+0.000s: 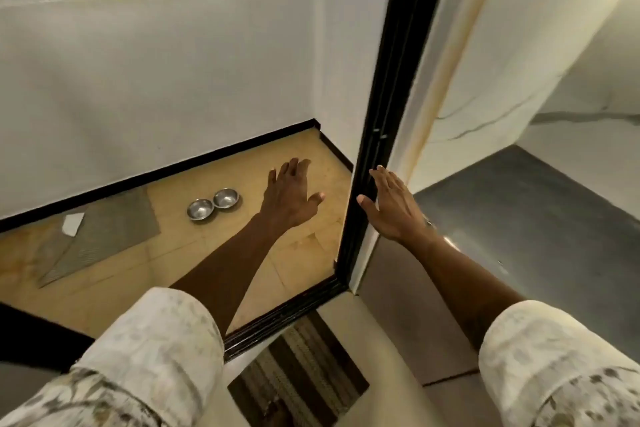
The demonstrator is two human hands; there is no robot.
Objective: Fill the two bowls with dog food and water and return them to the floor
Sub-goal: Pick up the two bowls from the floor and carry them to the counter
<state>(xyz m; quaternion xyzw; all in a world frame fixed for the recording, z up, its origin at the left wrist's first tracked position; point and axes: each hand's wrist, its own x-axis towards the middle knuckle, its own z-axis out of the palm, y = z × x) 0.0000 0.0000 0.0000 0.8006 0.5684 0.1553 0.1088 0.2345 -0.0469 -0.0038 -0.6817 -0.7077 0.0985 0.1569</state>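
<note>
Two small steel bowls stand side by side on the tan floor beyond a doorway, the nearer-left bowl (pixel 200 209) touching the farther-right bowl (pixel 226 198). Both look empty. My left hand (pixel 289 196) is stretched forward in the air to the right of the bowls, fingers spread and holding nothing. My right hand (pixel 394 206) is held out flat with straight fingers, close to the black door frame (pixel 375 135); whether it touches the frame I cannot tell.
A grey mat (pixel 104 236) with a white paper scrap (pixel 72 224) lies left of the bowls by the white wall. A black threshold (pixel 284 314) crosses the floor below my arms, with a striped doormat (pixel 301 374) in front. A dark grey floor (pixel 536 229) extends right.
</note>
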